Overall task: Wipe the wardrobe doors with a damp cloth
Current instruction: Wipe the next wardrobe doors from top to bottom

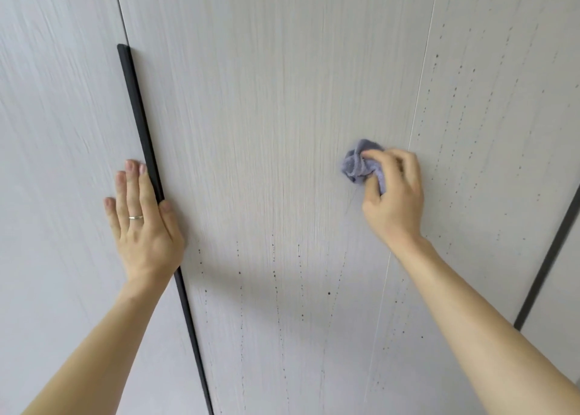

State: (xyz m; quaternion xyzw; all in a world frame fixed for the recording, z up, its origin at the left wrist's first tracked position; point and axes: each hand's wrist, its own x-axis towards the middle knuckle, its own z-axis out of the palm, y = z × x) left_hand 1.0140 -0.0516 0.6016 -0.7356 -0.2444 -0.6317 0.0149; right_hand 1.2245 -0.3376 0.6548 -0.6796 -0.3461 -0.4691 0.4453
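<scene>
— Cloth [357,163] first: where is it sitting?
— Pressed to the middle door [266,132], close to that door's right-hand seam [417,100]. It is a small lilac wad, bunched up. The right hand [392,194] has fingers and thumb curled round it, clamped on.
— How would it handle?
— Soft, limp and light, I'd judge. It has no stiffness, so it takes whatever shape the palm gives it. Best gripped as it is, gathered in the fist with a pad of fabric poking out past the fingertips towards the panel. Whether it is damp I cannot tell.
— And the other hand?
— The left hand [144,226] holds nothing. Its fingers are straight and laid flat on the left door [62,132], with the thumb reaching over the black handle strip [135,100]. A ring [136,217] shows on 1 finger. I'd guess it steadies the doors, which look rigid but probably swing.
— Much to do?
— Likely yes. Dotted dark drip trails [274,273] run down the lower middle door. More speckle the right door [502,132], beside a 2nd dark strip [549,257].
</scene>
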